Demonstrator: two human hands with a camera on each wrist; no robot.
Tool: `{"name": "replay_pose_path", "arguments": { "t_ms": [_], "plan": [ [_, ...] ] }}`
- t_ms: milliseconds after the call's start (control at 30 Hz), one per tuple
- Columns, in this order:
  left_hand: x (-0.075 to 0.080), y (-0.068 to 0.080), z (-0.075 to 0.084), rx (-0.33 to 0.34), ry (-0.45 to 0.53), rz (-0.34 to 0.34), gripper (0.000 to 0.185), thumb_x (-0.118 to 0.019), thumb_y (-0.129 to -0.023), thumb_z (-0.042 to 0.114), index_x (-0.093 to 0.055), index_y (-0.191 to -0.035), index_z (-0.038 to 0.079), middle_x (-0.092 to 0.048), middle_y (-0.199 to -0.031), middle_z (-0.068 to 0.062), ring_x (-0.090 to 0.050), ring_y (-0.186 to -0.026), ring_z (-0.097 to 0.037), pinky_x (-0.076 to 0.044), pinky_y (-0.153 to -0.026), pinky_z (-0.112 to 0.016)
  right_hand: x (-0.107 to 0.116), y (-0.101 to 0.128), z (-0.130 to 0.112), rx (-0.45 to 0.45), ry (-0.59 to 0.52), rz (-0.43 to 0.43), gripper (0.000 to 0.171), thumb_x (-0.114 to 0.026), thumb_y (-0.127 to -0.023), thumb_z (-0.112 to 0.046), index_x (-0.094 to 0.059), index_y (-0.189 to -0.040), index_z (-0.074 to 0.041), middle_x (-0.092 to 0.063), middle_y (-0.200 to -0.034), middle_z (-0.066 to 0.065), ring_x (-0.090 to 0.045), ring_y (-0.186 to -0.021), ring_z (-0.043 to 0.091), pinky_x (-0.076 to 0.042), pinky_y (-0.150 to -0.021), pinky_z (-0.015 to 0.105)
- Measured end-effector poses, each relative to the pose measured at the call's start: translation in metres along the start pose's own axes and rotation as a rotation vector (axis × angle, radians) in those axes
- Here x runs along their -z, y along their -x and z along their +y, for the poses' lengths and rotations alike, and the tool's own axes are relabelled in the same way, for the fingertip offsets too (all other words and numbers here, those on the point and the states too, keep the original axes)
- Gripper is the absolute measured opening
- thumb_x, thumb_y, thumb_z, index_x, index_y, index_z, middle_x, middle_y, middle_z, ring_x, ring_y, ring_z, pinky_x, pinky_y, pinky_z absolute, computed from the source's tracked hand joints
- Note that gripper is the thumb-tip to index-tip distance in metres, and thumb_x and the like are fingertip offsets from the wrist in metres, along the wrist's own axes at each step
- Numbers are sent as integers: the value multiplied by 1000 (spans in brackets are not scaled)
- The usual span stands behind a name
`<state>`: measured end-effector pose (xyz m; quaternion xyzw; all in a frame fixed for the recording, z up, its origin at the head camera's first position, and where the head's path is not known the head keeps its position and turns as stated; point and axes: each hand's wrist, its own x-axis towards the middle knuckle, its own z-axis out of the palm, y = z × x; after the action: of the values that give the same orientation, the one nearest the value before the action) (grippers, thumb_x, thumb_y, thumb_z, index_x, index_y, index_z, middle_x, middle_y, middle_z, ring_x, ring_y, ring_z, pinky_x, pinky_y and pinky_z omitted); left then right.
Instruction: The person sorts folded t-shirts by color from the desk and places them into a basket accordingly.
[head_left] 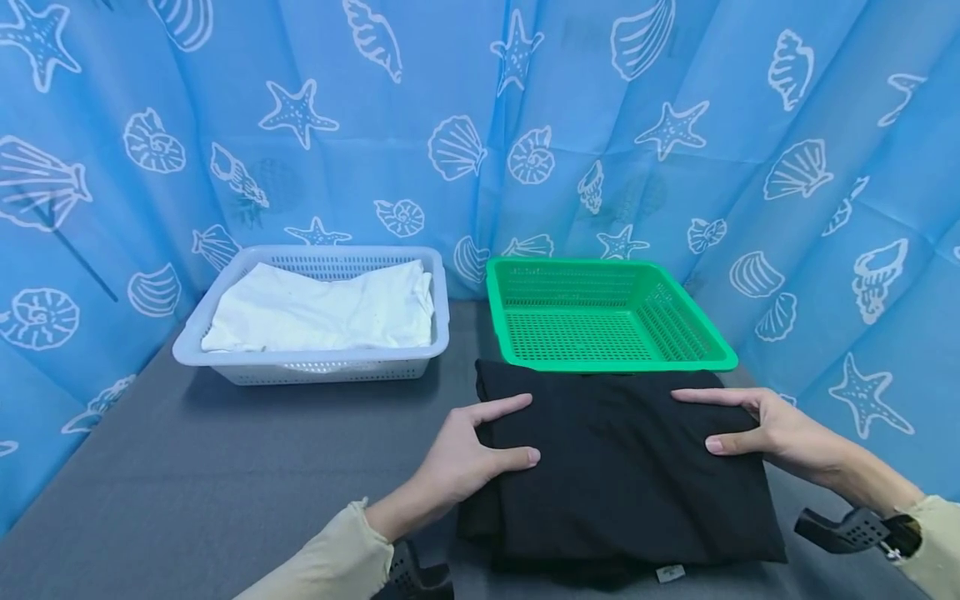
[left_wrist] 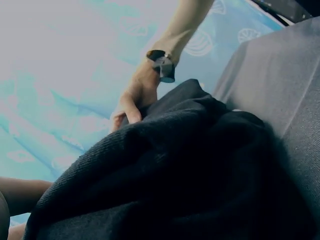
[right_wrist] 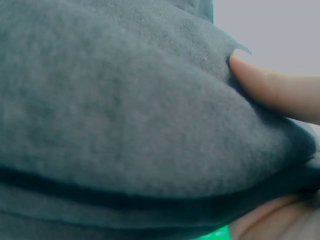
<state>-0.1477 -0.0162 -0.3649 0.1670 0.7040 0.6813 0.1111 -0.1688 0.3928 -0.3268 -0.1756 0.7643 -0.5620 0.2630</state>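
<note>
A folded black garment [head_left: 622, 475] with a small white label [head_left: 670, 573] at its near edge lies between my hands in the head view. My left hand [head_left: 467, 457] grips its left side, thumb and forefinger over the top and the remaining fingers hidden beneath. On the opposite side my right hand [head_left: 787, 435] holds it likewise. The right wrist view has the right thumb [right_wrist: 272, 90] on the upper layer of cloth, with fingers [right_wrist: 270, 220] under the layered edge. Bunched dark cloth [left_wrist: 155, 170] fills much of the left wrist view.
Directly beyond the garment stands a green basket [head_left: 615, 365], its mesh floor showing. A pale grey-blue basket [head_left: 330, 360] at the back left contains folded white cloth [head_left: 322, 308]. Both are on a grey-covered table [head_left: 225, 483], backed by a blue seashell-print curtain [head_left: 480, 100].
</note>
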Motion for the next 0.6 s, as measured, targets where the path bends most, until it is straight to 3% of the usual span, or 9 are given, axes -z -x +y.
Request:
{"name": "replay_pose_path", "arguments": {
  "t_ms": [167,400,500,600],
  "plan": [
    [1,1,3,-2,-14,-7,59,-85,-78,18,-65,-131,31,-60,-129,9,-52,-120,-11,-42,-100,-40,3,3,-4,25,0,-15,57,-50,-98,8,-36,-152,-3,-48,-146,0,-52,-125,24,-49,-93,46],
    [3,2,9,-70,41,-45,59,-83,-81,17,-62,-134,29,-60,-130,7,-56,-118,-12,-45,-98,-36,8,8,-10,101,14,-21,56,-47,-98,11,-34,-151,1,-45,-147,0,-49,-126,18,-50,-92,44],
    [5,2,12,-105,53,-47,59,-83,-81,17,-62,-135,30,-59,-132,6,-55,-119,-12,-45,-98,-36,9,9,-15,137,67,39,56,-48,-97,13,-37,-150,1,-46,-146,-1,-51,-122,18,-52,-88,42],
    [8,-3,15,-136,48,-41,60,-82,-82,16,-60,-137,29,-57,-134,6,-54,-120,-12,-45,-98,-36,9,8,-22,151,125,170,54,-51,-96,12,-43,-147,-2,-52,-139,0,-58,-114,21,-54,-83,40]
  ]
}}
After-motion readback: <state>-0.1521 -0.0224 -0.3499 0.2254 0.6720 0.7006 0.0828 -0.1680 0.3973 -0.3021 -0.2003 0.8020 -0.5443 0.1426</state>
